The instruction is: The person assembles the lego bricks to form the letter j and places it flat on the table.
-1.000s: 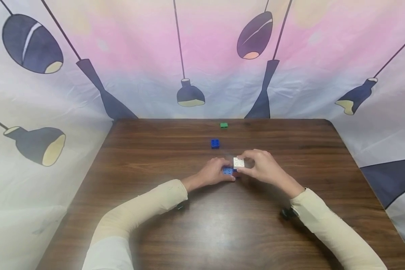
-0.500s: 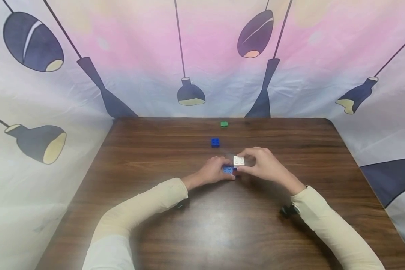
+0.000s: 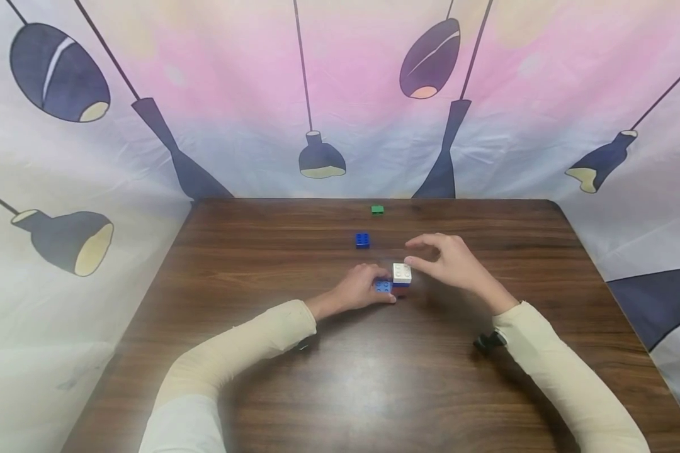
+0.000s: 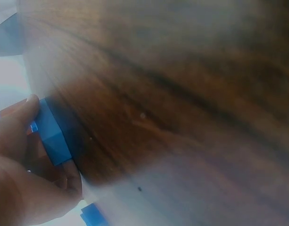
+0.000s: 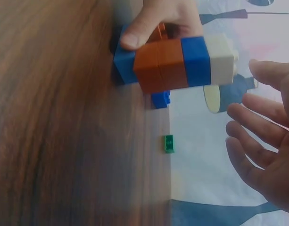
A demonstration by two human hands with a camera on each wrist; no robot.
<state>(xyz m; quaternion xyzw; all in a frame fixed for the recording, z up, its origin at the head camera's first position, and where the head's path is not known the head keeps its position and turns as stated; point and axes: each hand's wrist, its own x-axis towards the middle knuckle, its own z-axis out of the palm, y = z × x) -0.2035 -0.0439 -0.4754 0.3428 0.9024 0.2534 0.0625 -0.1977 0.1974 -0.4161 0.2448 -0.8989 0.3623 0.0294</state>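
Note:
My left hand [image 3: 358, 288] grips the light blue brick [image 3: 382, 287] at the left of a joined block stack. In the right wrist view the stack has two orange-red bricks [image 5: 171, 65], then a dark blue brick [image 5: 196, 61], with a white brick [image 5: 219, 59] on top. The light blue brick [image 5: 125, 63] lies beside the stack's lower end. My right hand [image 3: 456, 267], its fingers apart and holding nothing, is just right of the white brick [image 3: 402, 273]. In the left wrist view, left thumb and fingers pinch the blue brick [image 4: 52, 134].
Beyond the stack on the brown table [image 3: 272, 251] lies a separate dark blue brick [image 3: 362, 240]. Farther back, near the table's rear edge, is a small green brick [image 3: 377, 210]. A printed cloth [image 3: 362, 151] hangs behind the table.
My right hand has let go of the white brick and moved slightly up and to the right, its fingers spreading. The white brick stays on the stack, and my left hand keeps its grip.

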